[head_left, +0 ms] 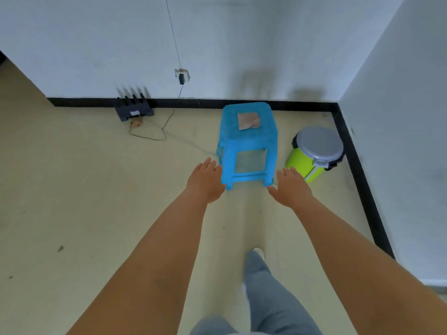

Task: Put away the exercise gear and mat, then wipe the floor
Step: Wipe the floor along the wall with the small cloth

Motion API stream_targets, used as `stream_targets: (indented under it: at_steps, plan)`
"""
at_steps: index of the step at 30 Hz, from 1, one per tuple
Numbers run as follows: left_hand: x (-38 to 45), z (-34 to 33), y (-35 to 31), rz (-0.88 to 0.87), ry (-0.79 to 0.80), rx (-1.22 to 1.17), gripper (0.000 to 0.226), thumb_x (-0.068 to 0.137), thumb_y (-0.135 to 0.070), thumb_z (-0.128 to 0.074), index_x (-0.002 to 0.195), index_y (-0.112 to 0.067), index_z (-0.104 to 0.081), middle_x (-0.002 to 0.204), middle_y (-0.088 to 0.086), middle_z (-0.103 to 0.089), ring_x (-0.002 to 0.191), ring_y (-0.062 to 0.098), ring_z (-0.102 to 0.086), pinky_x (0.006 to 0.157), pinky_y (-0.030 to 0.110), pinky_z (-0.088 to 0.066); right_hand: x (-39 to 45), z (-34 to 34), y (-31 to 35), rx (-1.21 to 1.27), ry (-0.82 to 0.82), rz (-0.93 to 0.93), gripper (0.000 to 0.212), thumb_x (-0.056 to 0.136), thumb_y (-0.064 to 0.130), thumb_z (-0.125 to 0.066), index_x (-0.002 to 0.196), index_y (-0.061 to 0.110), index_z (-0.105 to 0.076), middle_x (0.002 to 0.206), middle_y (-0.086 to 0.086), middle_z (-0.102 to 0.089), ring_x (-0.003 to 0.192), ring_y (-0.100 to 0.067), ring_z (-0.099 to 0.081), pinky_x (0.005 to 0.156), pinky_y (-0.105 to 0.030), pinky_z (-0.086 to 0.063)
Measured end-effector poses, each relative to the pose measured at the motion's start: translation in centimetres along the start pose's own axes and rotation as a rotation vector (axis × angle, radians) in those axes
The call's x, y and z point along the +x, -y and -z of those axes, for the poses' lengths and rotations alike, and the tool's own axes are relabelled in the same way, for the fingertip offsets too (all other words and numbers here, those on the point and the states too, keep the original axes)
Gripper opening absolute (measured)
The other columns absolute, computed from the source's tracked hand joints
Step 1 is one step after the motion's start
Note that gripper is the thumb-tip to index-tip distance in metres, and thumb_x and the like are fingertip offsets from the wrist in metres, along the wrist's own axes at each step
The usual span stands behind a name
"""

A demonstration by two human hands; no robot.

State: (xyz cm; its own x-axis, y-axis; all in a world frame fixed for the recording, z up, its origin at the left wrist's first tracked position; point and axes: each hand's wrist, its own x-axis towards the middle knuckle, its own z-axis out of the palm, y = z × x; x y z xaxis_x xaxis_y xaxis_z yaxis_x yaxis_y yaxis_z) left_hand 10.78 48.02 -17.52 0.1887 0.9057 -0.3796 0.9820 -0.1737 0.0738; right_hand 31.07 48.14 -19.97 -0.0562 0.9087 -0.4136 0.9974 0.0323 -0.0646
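A folded beige cloth [248, 120] lies on top of a blue plastic stool [246, 155] that stands on the pale floor near the far wall. My left hand [205, 182] reaches forward, open and palm down, just left of the stool's front leg. Just right of the stool hovers my right hand [291, 188], also open with spread fingers. Both hands are empty. No mat or exercise gear is in view.
A green bin with a grey lid [314, 153] stands in the right corner beside the stool. A black router [133, 108] with a trailing cable [157, 134] sits by the black skirting. A white wall [399, 141] closes the right side. My grey trouser leg [266, 286] steps forward.
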Motion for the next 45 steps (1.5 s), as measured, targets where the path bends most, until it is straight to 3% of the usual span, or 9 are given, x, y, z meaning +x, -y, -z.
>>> stream_targets:
  at_steps: [13, 22, 25, 29, 31, 34, 39, 42, 45]
  plan:
    - [31.9, 6.1, 3.7, 0.028, 0.112, -0.071, 0.06, 0.1, -0.032, -0.036, 0.149, -0.006, -0.012, 0.159, 0.01, -0.007, 0.148, 0.022, 0.0, 0.12, 0.033, -0.005, 32.9, 8.5, -2.8, 0.012, 0.123, 0.06, 0.055, 0.096, 0.034, -0.04, 0.139, 0.0, -0.032, 0.146, -0.017, -0.033, 0.142, -0.029, -0.021, 0.117, -0.037, -0.018]
    - [50.2, 0.7, 4.2, -0.017, 0.207, -0.137, 0.051, 0.098, -0.027, -0.04, 0.142, -0.005, -0.029, 0.152, 0.01, -0.025, 0.146, 0.022, -0.014, 0.116, 0.032, -0.016, 50.5, 3.5, -4.2, 0.181, 0.141, 0.05, 0.044, 0.092, 0.025, -0.047, 0.127, -0.002, -0.045, 0.129, -0.018, -0.049, 0.129, -0.03, -0.038, 0.107, -0.038, -0.031]
    - [53.6, -3.5, 3.5, 0.02, 0.269, -0.216, 0.037, 0.093, -0.019, -0.05, 0.124, 0.001, -0.051, 0.133, 0.016, -0.049, 0.13, 0.026, -0.042, 0.101, 0.034, -0.037, 53.9, -0.6, -5.1, 0.298, 0.079, 0.019, 0.036, 0.085, 0.014, -0.06, 0.116, -0.004, -0.057, 0.115, -0.022, -0.058, 0.111, -0.037, -0.053, 0.09, -0.043, -0.045]
    - [56.7, -9.3, 2.6, 0.043, 0.196, -0.268, 0.033, 0.039, -0.023, -0.089, 0.063, -0.01, -0.07, 0.067, 0.006, -0.07, 0.058, 0.023, -0.069, 0.042, 0.02, -0.05, 56.3, -6.5, -5.7, 0.385, 0.0, 0.003, 0.041, 0.056, 0.005, -0.073, 0.096, -0.002, -0.069, 0.082, -0.024, -0.067, 0.066, -0.043, -0.065, 0.053, -0.045, -0.056]
    - [57.1, -11.1, 2.6, 0.039, 0.162, -0.257, 0.012, 0.053, -0.024, -0.071, 0.054, -0.013, -0.065, 0.06, 0.003, -0.065, 0.047, 0.021, -0.063, 0.035, 0.015, -0.042, 56.5, -7.9, -5.8, 0.399, -0.064, 0.025, 0.035, 0.054, 0.004, -0.067, 0.089, 0.0, -0.072, 0.074, -0.021, -0.066, 0.059, -0.039, -0.064, 0.05, -0.04, -0.055]
    - [57.2, -12.3, 2.6, -0.022, 0.081, -0.207, 0.024, 0.063, -0.016, -0.041, 0.05, -0.011, -0.06, 0.055, 0.004, -0.059, 0.044, 0.022, -0.057, 0.031, 0.015, -0.036, 56.6, -8.3, -5.9, 0.39, -0.146, 0.053, 0.027, 0.065, 0.014, -0.055, 0.08, 0.005, -0.074, 0.064, -0.014, -0.063, 0.053, -0.031, -0.062, 0.048, -0.033, -0.051]
    - [57.3, -10.4, 2.6, 0.058, 0.078, -0.263, 0.011, 0.057, 0.002, -0.056, 0.059, -0.006, -0.063, 0.061, 0.007, -0.061, 0.049, 0.027, -0.059, 0.034, 0.019, -0.043, 56.2, -7.0, -6.2, 0.405, -0.181, 0.067, 0.029, 0.066, 0.018, -0.043, 0.054, 0.009, -0.068, 0.049, -0.008, -0.053, 0.043, -0.026, -0.056, 0.045, -0.025, -0.045]
    - [57.3, -7.6, 1.9, 0.136, 0.184, -0.303, 0.023, 0.091, 0.003, -0.039, 0.105, -0.001, -0.056, 0.107, 0.014, -0.057, 0.091, 0.033, -0.057, 0.071, 0.038, -0.046, 55.5, -5.6, -6.7, 0.473, -0.17, 0.028, 0.029, 0.067, 0.018, -0.043, 0.054, 0.006, -0.067, 0.053, -0.011, -0.054, 0.046, -0.028, -0.056, 0.044, -0.026, -0.045]
    - [57.2, -3.7, 1.0, 0.079, 0.225, -0.304, 0.023, 0.096, -0.003, -0.033, 0.115, -0.002, -0.047, 0.119, 0.013, -0.05, 0.098, 0.035, -0.054, 0.079, 0.041, -0.041, 54.1, -3.3, -7.8, 0.529, -0.222, -0.047, 0.026, 0.068, 0.016, -0.047, 0.06, 0.004, -0.069, 0.059, -0.015, -0.058, 0.051, -0.032, -0.059, 0.046, -0.032, -0.049]
